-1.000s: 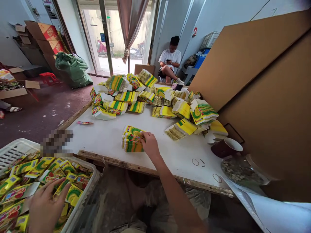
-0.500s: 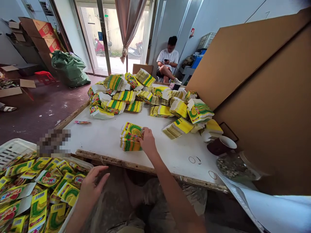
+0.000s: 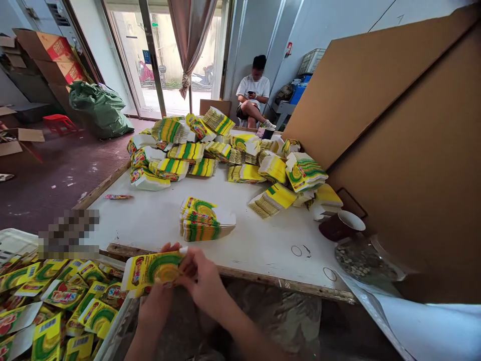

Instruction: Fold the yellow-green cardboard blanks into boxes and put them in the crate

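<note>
1. Two hands work on one yellow-and-green carton in the head view. The left hand (image 3: 155,303) is closed around its lower side, thumb across the printed front and fingers behind.
2. The right hand (image 3: 205,286) has its thumb and fingers drawn together at the carton's right end, with only a narrow gap between them; the fingertips are partly hidden.
3. The carton (image 3: 148,268) is held tilted just before the desk's near edge, beside the white plastic crate (image 3: 18,234), its left end pointing over the crate's corner.
4. That crate is heaped with filled cartons (image 3: 48,331) of the same print.
5. On the white desk (image 3: 259,248), just beyond the hands, lies a stack of flat cartons (image 3: 199,225), a white flap sticking out to its right.
6. Bundles of flat cartons (image 3: 178,151) are piled along the far side; a small packet (image 3: 118,197) lies to the left.
7. At the right stand a dark red mug (image 3: 336,228) and a clear container (image 3: 363,258), near large cardboard sheets (image 3: 398,100).
8. Beyond the desk sits a person (image 3: 253,87) holding a phone (image 3: 251,93); to the left are a tied curtain (image 3: 191,40), a green sack (image 3: 97,110) and a red stool (image 3: 60,123).
</note>
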`<state>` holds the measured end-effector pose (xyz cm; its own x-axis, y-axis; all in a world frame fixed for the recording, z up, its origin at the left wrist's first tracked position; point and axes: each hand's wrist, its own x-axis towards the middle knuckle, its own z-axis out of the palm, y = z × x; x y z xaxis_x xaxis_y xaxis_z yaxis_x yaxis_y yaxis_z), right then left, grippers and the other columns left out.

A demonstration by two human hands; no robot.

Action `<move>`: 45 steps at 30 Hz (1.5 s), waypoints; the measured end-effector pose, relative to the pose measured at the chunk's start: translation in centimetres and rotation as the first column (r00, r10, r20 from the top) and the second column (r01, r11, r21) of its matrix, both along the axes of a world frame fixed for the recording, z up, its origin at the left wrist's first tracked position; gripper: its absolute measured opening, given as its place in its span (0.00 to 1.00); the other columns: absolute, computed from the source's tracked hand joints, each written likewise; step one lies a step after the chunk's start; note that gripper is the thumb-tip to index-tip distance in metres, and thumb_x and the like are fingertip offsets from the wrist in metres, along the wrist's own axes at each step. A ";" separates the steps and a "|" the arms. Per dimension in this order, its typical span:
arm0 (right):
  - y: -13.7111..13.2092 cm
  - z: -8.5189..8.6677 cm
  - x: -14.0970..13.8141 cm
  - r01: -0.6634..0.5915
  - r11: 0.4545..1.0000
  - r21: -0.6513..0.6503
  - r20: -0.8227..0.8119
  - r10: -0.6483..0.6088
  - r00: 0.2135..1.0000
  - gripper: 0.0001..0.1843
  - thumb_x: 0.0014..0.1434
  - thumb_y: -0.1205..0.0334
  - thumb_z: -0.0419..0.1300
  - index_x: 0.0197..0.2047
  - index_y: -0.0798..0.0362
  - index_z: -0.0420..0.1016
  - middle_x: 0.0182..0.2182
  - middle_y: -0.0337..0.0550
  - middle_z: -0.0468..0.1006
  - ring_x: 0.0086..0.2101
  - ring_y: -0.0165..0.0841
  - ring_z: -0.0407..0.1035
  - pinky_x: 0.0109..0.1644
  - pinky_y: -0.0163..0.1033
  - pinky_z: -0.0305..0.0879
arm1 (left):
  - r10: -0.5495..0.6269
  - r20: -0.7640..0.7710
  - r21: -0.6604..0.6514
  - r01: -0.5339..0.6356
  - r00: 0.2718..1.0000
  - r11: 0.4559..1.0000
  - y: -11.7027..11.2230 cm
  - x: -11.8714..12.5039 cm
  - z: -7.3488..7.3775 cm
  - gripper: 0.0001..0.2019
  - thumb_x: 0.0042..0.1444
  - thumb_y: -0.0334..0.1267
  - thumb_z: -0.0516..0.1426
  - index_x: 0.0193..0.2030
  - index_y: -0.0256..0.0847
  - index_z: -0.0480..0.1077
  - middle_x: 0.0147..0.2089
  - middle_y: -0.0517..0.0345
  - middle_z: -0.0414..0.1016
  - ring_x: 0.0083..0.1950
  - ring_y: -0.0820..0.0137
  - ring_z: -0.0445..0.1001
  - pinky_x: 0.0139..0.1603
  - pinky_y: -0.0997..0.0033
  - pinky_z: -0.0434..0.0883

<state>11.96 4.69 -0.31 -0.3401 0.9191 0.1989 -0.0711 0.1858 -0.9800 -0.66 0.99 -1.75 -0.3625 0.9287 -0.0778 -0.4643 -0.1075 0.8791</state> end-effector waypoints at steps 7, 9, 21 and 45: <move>-3.7 -0.6 -1.1 -0.105 0.982 -0.155 -0.173 0.078 0.982 0.17 0.54 0.67 0.65 0.47 0.50 0.69 0.34 0.37 0.71 0.33 0.30 0.66 0.37 0.34 0.64 | 0.078 0.325 0.034 -0.094 0.942 0.995 0.2 0.5 2.6 0.21 0.42 0.52 0.65 0.37 0.40 0.71 0.33 0.57 0.69 0.38 0.64 0.73 0.41 0.63 0.77; -4.4 -0.3 -1.1 -0.173 0.973 -0.154 -0.151 0.149 0.977 0.22 0.51 0.66 0.67 0.50 0.50 0.70 0.38 0.39 0.72 0.38 0.32 0.68 0.42 0.35 0.65 | 0.130 0.321 0.048 -0.154 0.938 0.987 0.4 0.6 2.7 0.20 0.42 0.53 0.65 0.34 0.40 0.68 0.29 0.61 0.63 0.31 0.72 0.67 0.35 0.71 0.74; -2.8 -1.4 0.4 0.043 0.990 -0.138 -0.001 -0.043 0.999 0.09 0.52 0.65 0.66 0.39 0.51 0.79 0.26 0.34 0.73 0.27 0.29 0.64 0.31 0.32 0.60 | 0.119 -0.179 -0.070 -0.133 0.977 0.989 -1.1 -0.5 -0.1 0.26 0.41 0.59 0.66 0.41 0.41 0.75 0.36 0.56 0.77 0.37 0.67 0.74 0.37 0.72 0.73; -3.3 -2.4 2.4 -0.005 0.948 -0.317 -0.110 -0.031 0.993 0.38 0.59 0.39 0.59 0.65 0.50 0.60 0.62 0.56 0.65 0.61 0.47 0.61 0.65 0.55 0.57 | -0.324 -0.751 -0.203 0.266 0.575 0.942 -3.0 -0.2 0.2 0.37 0.39 0.28 0.64 0.60 0.48 0.67 0.53 0.50 0.76 0.49 0.55 0.78 0.50 0.59 0.74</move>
